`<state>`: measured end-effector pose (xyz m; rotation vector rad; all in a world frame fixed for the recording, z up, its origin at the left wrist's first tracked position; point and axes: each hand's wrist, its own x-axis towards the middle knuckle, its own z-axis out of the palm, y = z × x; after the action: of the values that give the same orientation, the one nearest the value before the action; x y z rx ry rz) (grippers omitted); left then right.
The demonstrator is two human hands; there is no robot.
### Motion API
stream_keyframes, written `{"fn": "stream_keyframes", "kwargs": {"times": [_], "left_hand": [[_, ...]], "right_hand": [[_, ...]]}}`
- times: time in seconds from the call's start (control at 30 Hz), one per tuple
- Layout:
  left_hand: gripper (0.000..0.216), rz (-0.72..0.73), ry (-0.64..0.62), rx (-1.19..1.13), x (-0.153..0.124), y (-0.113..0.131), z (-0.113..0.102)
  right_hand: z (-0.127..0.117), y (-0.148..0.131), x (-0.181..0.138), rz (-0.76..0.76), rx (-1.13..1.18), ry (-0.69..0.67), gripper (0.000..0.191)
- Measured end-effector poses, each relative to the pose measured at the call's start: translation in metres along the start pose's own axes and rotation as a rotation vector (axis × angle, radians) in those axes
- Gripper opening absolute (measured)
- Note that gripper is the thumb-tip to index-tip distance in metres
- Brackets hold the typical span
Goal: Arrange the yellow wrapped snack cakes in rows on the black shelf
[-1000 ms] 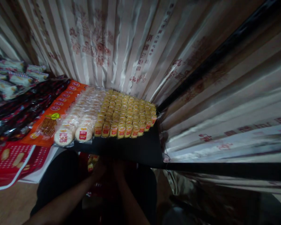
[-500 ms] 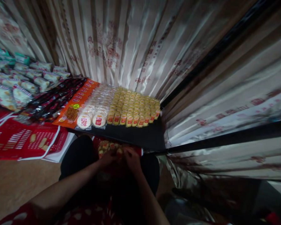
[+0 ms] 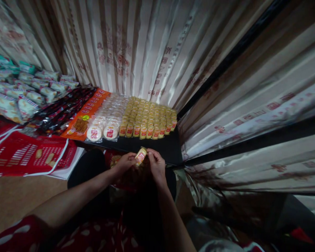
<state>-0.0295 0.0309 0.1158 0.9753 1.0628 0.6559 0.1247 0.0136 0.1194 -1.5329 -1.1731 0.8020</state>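
Note:
Between my two hands is a small yellow snack packet (image 3: pixel 141 156) with a red and white label, held tilted above my lap. My left hand (image 3: pixel 125 163) pinches its left side. At its upper right end, the fingers of my right hand (image 3: pixel 156 165) are closed on the wrapper. Under the hands, a red bag (image 3: pixel 110 156) lies in my lap with more yellow packets in it, mostly in shadow. Just beyond, rows of the same yellow packets (image 3: pixel 147 119) stand on a black table (image 3: pixel 157 148).
Left of the yellow rows are round white crackers in clear wrap (image 3: pixel 94 133), an orange packet (image 3: pixel 80 120), dark packets (image 3: pixel 60 108) and white snack bags (image 3: pixel 28 105). A red bag (image 3: pixel 28 154) hangs at the left. Curtains (image 3: pixel 136 45) and dark bars (image 3: pixel 233 59) enclose the back and right.
Both hands have risen from the bag in my lap, bringing up one yellow packet between them. The view has shifted slightly.

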Motion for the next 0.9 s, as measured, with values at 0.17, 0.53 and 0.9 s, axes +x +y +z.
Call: {"fn": "stream_keyframes", "kwargs": {"times": [0.17, 0.53, 0.9], "left_hand": [[0.026, -0.029, 0.142, 0.201, 0.019, 0.003, 0.008], [0.031, 0.332, -0.056, 1.015, 0.046, 0.071, 0.039], [0.044, 0.479, -0.075, 1.045, 0.106, 0.097, 0.11]], "right_hand": [[-0.011, 0.01, -0.002, -0.084, -0.296, 0.016, 0.03], [-0.049, 0.009, 0.02, -0.4, -0.516, -0.083, 0.033], [-0.077, 0.042, 0.052, -0.193, -0.593, 0.245, 0.047]]}}
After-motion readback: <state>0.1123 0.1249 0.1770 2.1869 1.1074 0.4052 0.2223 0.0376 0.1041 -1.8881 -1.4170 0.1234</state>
